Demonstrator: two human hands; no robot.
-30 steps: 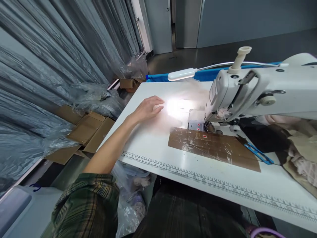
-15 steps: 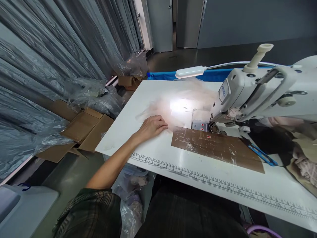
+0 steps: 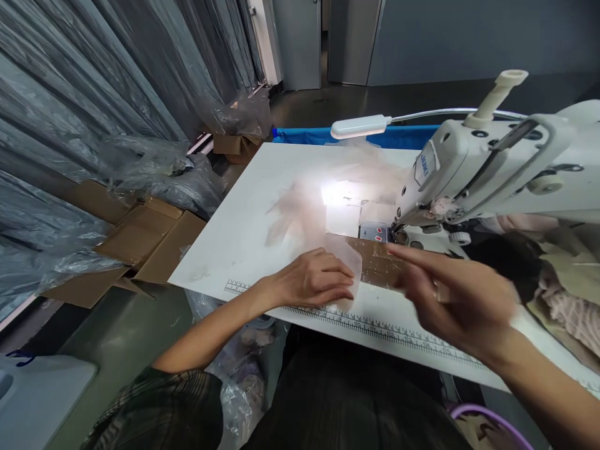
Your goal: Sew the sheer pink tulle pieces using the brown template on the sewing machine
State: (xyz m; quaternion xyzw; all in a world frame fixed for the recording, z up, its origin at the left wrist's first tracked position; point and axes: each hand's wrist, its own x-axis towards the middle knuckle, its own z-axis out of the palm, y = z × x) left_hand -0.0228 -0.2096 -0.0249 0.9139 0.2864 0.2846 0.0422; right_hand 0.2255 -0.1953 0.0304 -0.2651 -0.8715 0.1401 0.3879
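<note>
My left hand (image 3: 321, 278) lies near the table's front edge with its fingers curled over a piece of sheer pale pink fabric (image 3: 352, 262). The fabric's edge shows beyond the fingertips, and more of it (image 3: 300, 209) trails back, gathered, under the lamp's glare. In front of the sewing machine (image 3: 435, 175) is my right hand (image 3: 462, 300), smeared by motion. Its index finger reaches towards the presser foot (image 3: 396, 232); whether the other fingers hold anything is hidden. Both hands partly cover a brown taped sheet (image 3: 377, 265) on the table.
A ruler strip (image 3: 375, 331) runs along the front of the white table (image 3: 234, 219). A lit lamp (image 3: 359, 127) hangs above it. Beige and dark cloth (image 3: 562, 275) lies at the right. Cardboard boxes (image 3: 145, 234) and plastic sheeting (image 3: 164, 181) stand at the left.
My left hand has moved right and towards me, drawing part of the sheer fabric over the brown sheet. My right hand has come into view, and the blue-handled snips no longer show.
</note>
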